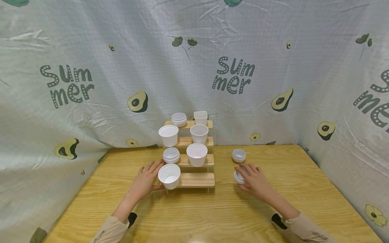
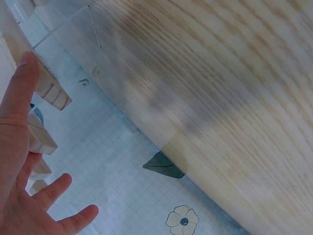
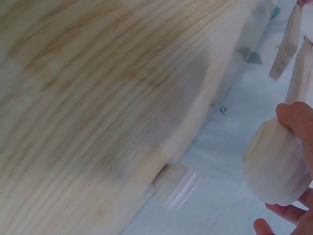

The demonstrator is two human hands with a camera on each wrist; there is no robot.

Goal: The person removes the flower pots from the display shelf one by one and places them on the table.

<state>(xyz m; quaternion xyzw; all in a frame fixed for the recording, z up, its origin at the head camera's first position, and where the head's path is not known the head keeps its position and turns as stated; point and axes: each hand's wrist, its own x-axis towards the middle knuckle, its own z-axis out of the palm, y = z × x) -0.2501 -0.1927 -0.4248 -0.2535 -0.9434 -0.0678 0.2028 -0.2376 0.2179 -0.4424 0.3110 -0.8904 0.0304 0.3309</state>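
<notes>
My right hand [image 1: 256,181] grips a small round white pot [image 1: 239,178] to the right of a stepped wooden rack [image 1: 197,180]. In the right wrist view, this pot [image 3: 274,164] shows a ribbed body, with the thumb on one side and fingertips on the other. Beyond it, a similar pot [image 1: 238,155] stands on the table. My left hand [image 1: 148,177] is at the rack's left end, beside a white cup [image 1: 169,176] on the lowest step. In the left wrist view, the thumb [image 2: 22,81] touches a shelf end [image 2: 54,93], and the other fingers spread loosely.
Higher steps carry more white containers: a round pot [image 1: 171,155], tapered cups [image 1: 197,155], another round pot [image 1: 179,119] and a square pot [image 1: 200,118]. Thin clear supports hold the shelves. A printed cloth [image 1: 182,77] hangs behind the wooden table [image 1: 194,216] and along its sides.
</notes>
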